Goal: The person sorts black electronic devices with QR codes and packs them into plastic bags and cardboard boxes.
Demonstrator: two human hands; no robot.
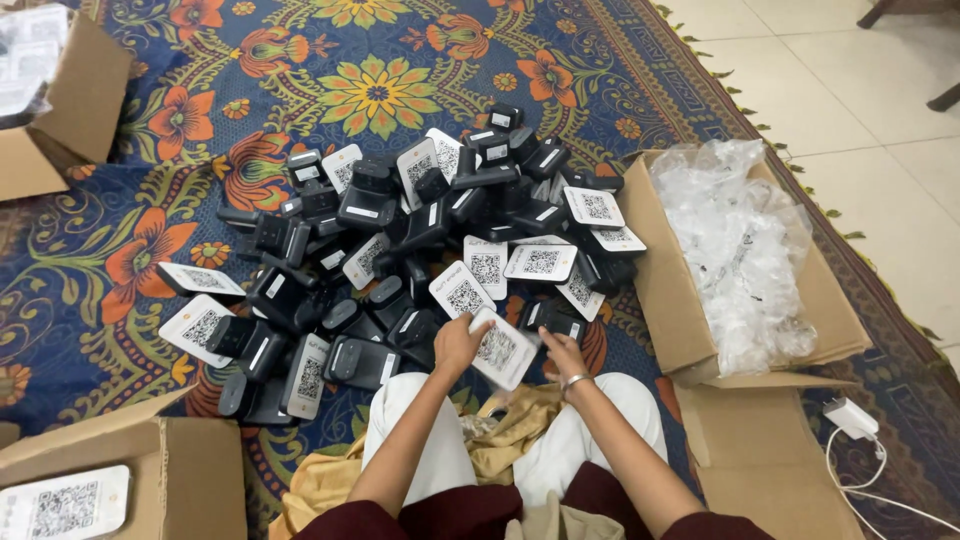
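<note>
Holding a white code-printed device (503, 348) between them over the lap, the left hand (457, 343) and right hand (562, 352) are both gripping its edges. Fingers are hiding its underside. Beyond it a pile of black devices (420, 240) is overlapping, many half-buried.

The device (503, 349) in both hands has a smooth white plastic face with a slight sheen. The pile (400, 260) beyond it is matt black plastic casings. The rug (200, 110) beneath is woven cloth, flat and printed. The box (690, 300) at its right edge is plain brown cardboard, filled with crinkly clear plastic bags (740, 250).
</note>
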